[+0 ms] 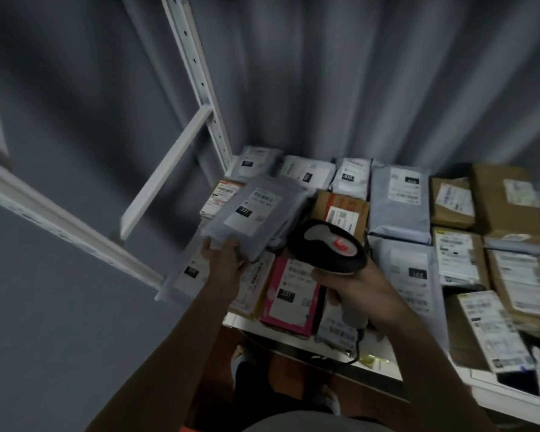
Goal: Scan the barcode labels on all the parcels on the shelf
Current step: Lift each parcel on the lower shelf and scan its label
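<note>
My left hand [223, 255] grips the near edge of a grey poly-bag parcel [256, 213], lifted and tilted above the shelf's left end, its white label with a black "231" tag facing up. My right hand [353, 285] holds a black handheld barcode scanner [328, 244] by its grey handle, head pointing up-left toward that parcel. Its cable hangs below the handle. Under both hands lie a pink parcel [289, 294] and a brown box [343, 213].
The white shelf board [378, 357] is packed with grey bags [401, 201] and cardboard boxes [508, 201] to the right. White shelf uprights [197, 82] and a rail [60, 226] stand at left. A grey curtain [356, 73] hangs behind.
</note>
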